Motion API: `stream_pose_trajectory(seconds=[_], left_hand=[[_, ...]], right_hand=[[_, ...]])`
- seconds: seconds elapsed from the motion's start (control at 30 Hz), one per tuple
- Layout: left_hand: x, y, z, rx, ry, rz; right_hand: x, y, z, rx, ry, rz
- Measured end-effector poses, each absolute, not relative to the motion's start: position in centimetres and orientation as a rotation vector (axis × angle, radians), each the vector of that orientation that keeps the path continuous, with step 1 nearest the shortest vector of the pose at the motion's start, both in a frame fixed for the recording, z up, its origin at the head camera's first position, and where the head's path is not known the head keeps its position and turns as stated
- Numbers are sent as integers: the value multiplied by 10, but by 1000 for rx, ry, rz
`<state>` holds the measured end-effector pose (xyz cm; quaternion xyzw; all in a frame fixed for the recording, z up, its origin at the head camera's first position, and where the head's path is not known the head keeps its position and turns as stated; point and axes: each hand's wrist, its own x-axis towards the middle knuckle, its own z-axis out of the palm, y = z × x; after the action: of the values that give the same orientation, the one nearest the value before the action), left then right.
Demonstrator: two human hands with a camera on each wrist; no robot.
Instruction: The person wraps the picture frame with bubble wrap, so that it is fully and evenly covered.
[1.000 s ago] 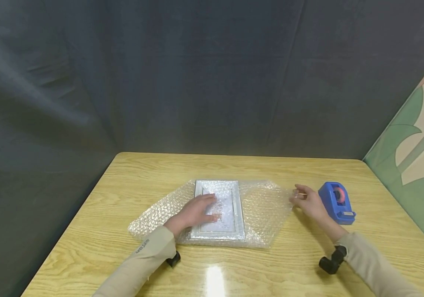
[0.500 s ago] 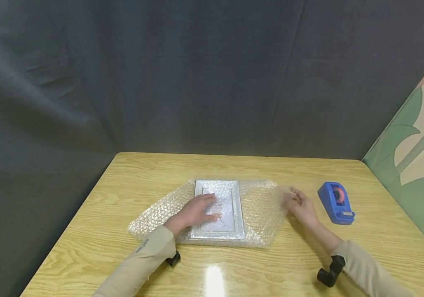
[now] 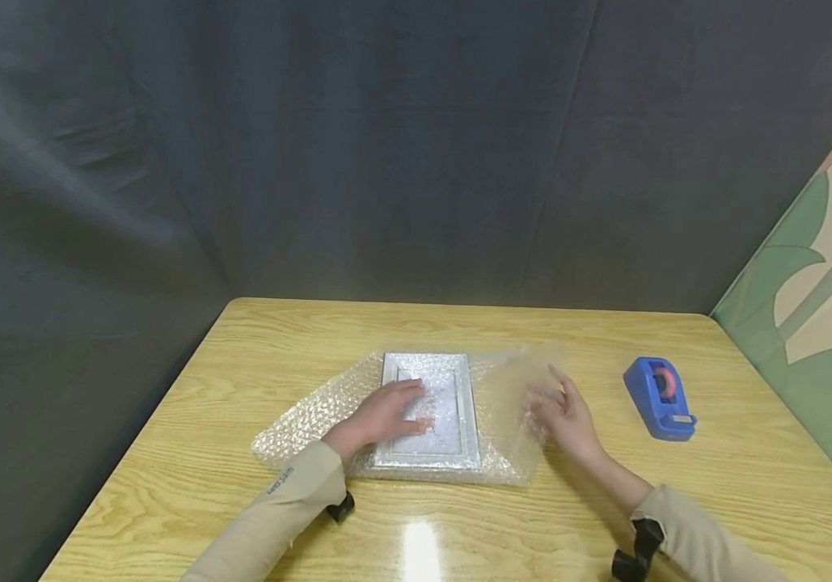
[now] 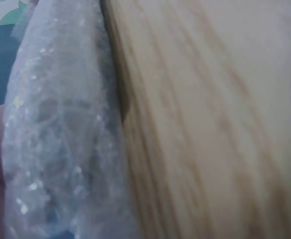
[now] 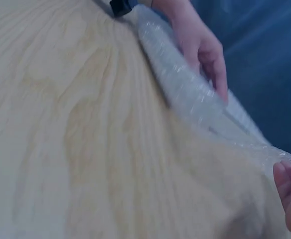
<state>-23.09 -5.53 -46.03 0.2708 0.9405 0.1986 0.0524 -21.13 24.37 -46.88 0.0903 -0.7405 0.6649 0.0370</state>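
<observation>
A silvery-white picture frame (image 3: 468, 420) lies flat on the table, wrapped in clear bubble wrap (image 3: 306, 424) that spreads out to both sides. My left hand (image 3: 381, 414) rests on the frame's middle, fingers relaxed and thumb spread. At the wrap's right end, my right hand (image 3: 567, 419) pinches the blurred, raised flap, its index finger pointing up. In the right wrist view, the right fingers (image 5: 285, 181) meet the edge of the wrap, and the left hand (image 5: 200, 42) lies over the bundle. The left wrist view shows the wrapped near edge (image 4: 61, 124) close up.
A blue tape dispenser (image 3: 659, 400) with a pink roll core stands to the right of the right hand. The wood-grain table (image 3: 190, 420) reaches to a dark curtain (image 3: 401, 162) behind. A leaf-patterned wall panel (image 3: 823, 307) stands at the right.
My right hand has moved left from beside the tape dispenser, bringing the right flap of bubble wrap up and inward. The left hand and the picture frame have stayed put.
</observation>
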Motion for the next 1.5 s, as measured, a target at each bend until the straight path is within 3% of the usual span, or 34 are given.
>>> stream_pose_trajectory(seconds=[0.37,0.67,1.07,1.5], left_hand=[[-232,-55,-461,825,2856,590],[-234,-56,-464,868,2873,564],[-233,-57,-463,848,2861,609],[-233,-56,-464,883,2913,559]], right_hand=[[-222,201,-446,406,-2233,2067],[-229,163,-455,473,-2227,2162],[-229,138,-470,316,-2196,2158],[-223,122,-472,303,-2496,1786]])
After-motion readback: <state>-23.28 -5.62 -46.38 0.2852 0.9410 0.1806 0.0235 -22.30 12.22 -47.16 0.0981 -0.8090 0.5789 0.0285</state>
